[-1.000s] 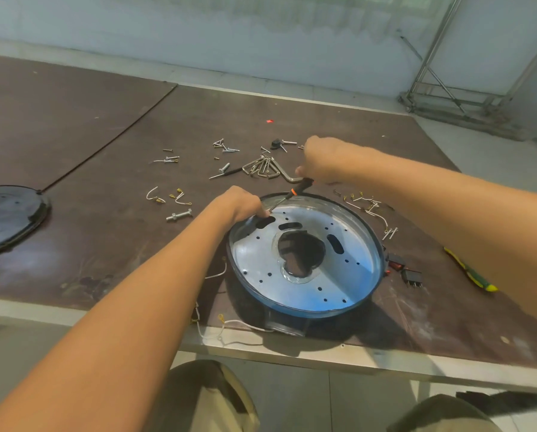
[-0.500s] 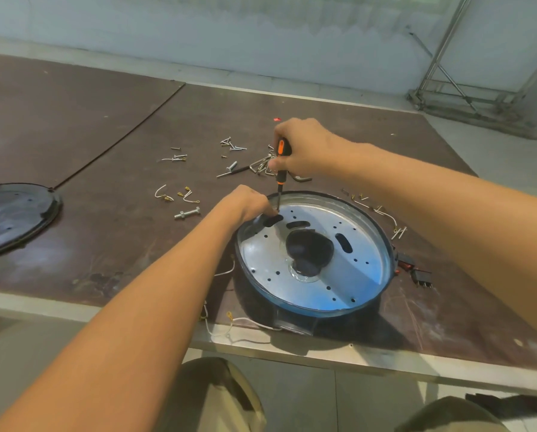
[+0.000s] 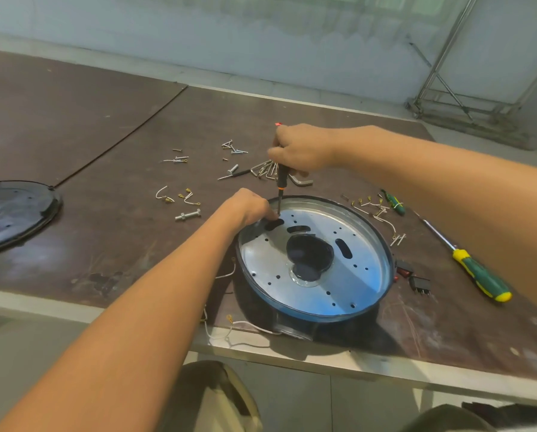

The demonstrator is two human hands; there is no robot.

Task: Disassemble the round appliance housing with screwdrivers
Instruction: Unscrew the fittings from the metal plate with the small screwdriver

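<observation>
- Steel-plated housing (image 3: 354,275) sits at the table's (image 3: 105,244) near edge; our left hand (image 3: 248,205) grips its rim
- Our right hand (image 3: 301,151) holds the screwdriver (image 3: 282,177) upright, tip beside our left fingers (image 3: 265,212)
- If the tip slips, we'd likely jab them

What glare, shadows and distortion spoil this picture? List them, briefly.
Head view: blue-white glare washes the silver perforated metal plate inside the round black appliance housing; head view: the housing casts a soft shadow toward the near edge of the brown wooden table; head view: the wide lens bows the table edges and swells the near forearms.
</observation>
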